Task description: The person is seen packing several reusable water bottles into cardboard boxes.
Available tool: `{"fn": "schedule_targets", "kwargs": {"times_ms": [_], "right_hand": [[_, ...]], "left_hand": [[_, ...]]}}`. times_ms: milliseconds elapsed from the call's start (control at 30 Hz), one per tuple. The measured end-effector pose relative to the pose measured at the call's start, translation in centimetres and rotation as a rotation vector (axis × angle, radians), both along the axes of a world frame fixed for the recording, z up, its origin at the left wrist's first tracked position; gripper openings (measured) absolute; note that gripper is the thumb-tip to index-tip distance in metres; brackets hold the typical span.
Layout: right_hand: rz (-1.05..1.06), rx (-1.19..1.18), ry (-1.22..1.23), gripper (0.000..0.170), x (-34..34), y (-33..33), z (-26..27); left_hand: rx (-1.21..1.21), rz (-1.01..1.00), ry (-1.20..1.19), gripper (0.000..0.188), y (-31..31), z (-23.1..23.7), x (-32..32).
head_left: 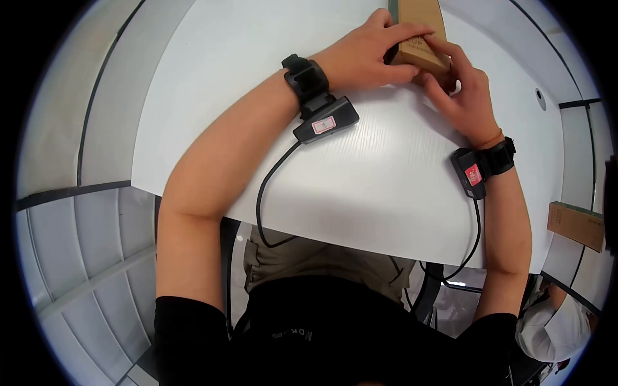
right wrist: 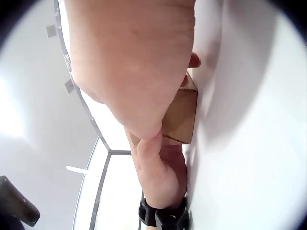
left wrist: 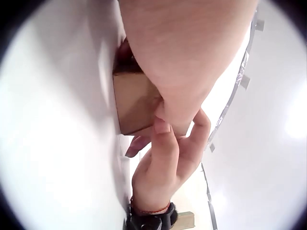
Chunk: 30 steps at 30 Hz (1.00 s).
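A brown cardboard box (head_left: 421, 56) with dark print stands at the far side of the white table, its near end toward the person. From the left, the left hand (head_left: 364, 56) grips it, with the index finger across the top and the thumb at the near end. The right hand (head_left: 467, 103) holds the right side, fingers curled over the edge and thumb at the near end close to the left thumb. In the left wrist view the box's plain end (left wrist: 136, 103) shows low by the tabletop. The right wrist view shows both thumbs meeting at the box (right wrist: 181, 115).
The white table (head_left: 367, 193) has a round cable hole (head_left: 540, 99) at the right. Another cardboard box (head_left: 575, 225) is beyond the right edge. Cables (head_left: 259, 199) hang from both wrist cameras over the front edge. A person in white (head_left: 552, 328) appears at lower right.
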State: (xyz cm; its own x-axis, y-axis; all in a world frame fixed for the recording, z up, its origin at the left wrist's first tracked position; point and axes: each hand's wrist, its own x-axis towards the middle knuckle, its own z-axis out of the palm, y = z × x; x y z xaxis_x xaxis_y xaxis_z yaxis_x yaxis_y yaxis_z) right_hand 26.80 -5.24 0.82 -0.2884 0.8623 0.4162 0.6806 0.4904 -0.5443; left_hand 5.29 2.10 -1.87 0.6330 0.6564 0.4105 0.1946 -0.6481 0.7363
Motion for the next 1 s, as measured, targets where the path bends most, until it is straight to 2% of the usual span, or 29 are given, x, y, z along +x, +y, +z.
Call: {"fn": "schedule_targets", "kwargs": {"times_ms": [100,200,300,700,800,900,1000], "right_hand": [[-0.015,0.039,-0.016,0.054,0.2,0.3,-0.4],[-0.024,0.067,-0.055,0.056,0.4,0.5,-0.6],[-0.004,0.114,-0.072,0.056,0.7,0.7,-0.7],[-0.007,0.189,-0.079,0.056,0.5,0.8,-0.9],[0.001,0.140,-0.026,0.051,0.6,0.7,-0.9],[-0.008,0.006,0.078,0.045,0.6,0.4,-0.5],[-0.012,-0.134,0.194,0.040,0.6,0.4,-0.2]], "left_hand": [[-0.018,0.003,0.069,0.066,0.0,0.3,0.0],[-0.103,0.026,0.235,0.072,-1.4,3.6,-0.2],[-0.083,-0.016,0.219,0.067,-1.4,3.8,-0.3],[-0.028,0.025,0.126,0.059,-1.6,3.4,0.0],[-0.040,0.018,0.138,0.059,-1.7,3.8,0.0],[0.048,0.000,0.146,0.062,-1.1,3.1,-0.3],[-0.061,0.010,0.034,0.068,1.0,0.4,0.5]]}}
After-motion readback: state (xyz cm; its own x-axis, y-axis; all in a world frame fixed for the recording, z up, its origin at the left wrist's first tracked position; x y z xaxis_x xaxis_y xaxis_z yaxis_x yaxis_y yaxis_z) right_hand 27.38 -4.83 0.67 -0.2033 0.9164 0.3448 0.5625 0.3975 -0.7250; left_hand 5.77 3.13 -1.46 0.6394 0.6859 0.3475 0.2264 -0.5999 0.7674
